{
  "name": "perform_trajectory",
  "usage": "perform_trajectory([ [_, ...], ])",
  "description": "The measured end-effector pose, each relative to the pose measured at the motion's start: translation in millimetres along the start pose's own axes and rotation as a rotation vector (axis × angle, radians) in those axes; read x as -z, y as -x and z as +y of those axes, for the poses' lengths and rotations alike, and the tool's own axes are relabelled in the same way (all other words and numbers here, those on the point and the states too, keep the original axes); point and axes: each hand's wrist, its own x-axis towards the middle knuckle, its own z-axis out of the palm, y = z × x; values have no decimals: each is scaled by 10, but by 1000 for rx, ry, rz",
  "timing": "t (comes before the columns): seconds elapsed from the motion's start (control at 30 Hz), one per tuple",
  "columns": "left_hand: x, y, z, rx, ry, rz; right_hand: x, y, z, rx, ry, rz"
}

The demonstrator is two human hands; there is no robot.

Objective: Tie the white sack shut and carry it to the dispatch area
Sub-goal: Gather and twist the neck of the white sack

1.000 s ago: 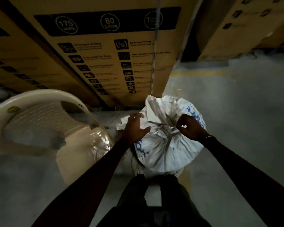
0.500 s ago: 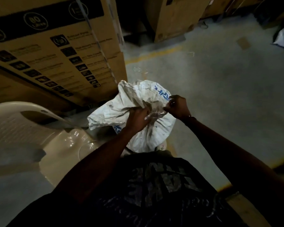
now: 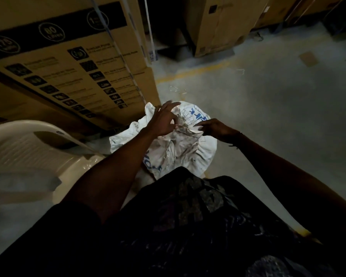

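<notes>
Still tying: left hand [image 3: 164,120] and right hand [image 3: 214,128] pinch gathered neck atop white sack [image 3: 188,152], other fingers splayed; next, cinch knot.

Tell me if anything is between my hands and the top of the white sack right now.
Nothing visible. The left hand and right hand are both already on the gathered mouth of the white sack, pinching its folds. The plastic chair and the cardboard box stand off to the left, clear of both hands.

Single head view, steeply downward, close over sack [image 3: 180,148].
</notes>
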Motion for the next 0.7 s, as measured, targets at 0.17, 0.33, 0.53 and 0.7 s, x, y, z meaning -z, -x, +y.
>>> perform_trajectory([
  [0.17,124,-149,16,-117,-19,-237,-134,91,-35,-29,-216,-14],
  [0.33,159,-181,111,-207,-49,-298,-313,115,165,-99,-414,233],
  [0.53,32,-124,81,-58,145,-167,-656,186,213,-28,-661,450],
  [0.7,35,-63,47,21,257,-154,-977,168,398,67,-260,384],
])
